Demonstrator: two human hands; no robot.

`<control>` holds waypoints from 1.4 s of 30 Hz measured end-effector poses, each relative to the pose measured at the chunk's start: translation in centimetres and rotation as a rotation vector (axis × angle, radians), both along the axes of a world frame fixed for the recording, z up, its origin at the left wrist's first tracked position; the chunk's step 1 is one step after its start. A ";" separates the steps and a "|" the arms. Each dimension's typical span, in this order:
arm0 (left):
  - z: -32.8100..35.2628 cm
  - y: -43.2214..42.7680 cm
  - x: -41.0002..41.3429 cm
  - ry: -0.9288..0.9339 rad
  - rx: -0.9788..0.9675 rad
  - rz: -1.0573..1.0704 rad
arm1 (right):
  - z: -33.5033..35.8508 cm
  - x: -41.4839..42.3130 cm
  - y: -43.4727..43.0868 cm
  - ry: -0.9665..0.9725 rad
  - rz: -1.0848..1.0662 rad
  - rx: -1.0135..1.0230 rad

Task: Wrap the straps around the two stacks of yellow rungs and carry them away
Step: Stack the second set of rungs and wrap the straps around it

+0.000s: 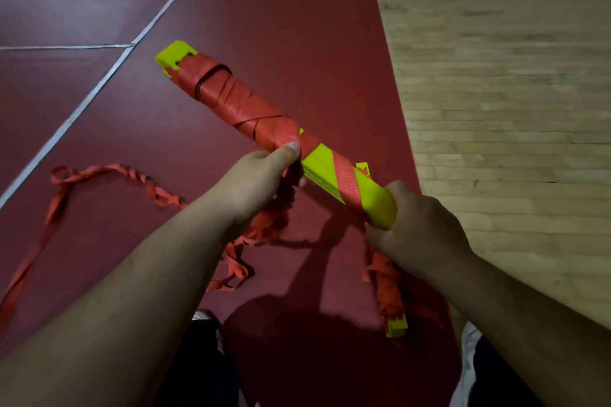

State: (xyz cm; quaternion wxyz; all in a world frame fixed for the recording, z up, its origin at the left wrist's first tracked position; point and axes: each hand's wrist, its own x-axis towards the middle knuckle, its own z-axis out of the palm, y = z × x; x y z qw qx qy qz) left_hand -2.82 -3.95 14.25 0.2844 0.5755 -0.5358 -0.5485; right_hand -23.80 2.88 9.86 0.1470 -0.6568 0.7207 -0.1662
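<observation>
Held up over the dark red mat [297, 26]: 1 stack of yellow rungs [375, 196], tilted from far left down to near right, most of its length bound in red strap [238, 102]. Left hand [254, 178] closed around the stack's middle, thumb pressed on the wrapped strap. Right hand [420, 228] gripping the bare near end. Loose strap tail [59, 205] trailing from under the left hand across the mat to the left. Below the right hand, on the mat, a second wrapped stack [395, 327], only its yellow end and some strap showing. Wooden floor [512, 76] to the right.
</observation>
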 end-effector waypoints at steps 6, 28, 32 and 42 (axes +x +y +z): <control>0.1 0.4 0.4 0.096 0.107 -0.071 | -0.6 -0.5 0.0 0.020 -0.008 -0.023; 0.1 0.5 0.5 -0.130 -0.244 -0.339 | 0.3 -0.9 -0.6 -0.087 -0.123 0.008; -0.7 1.0 -0.5 -0.066 -0.132 -0.298 | 0.0 -1.2 -0.5 0.032 -0.075 -0.012; -0.6 0.7 -1.3 -0.085 0.055 0.012 | -0.5 0.1 0.0 0.055 0.166 0.075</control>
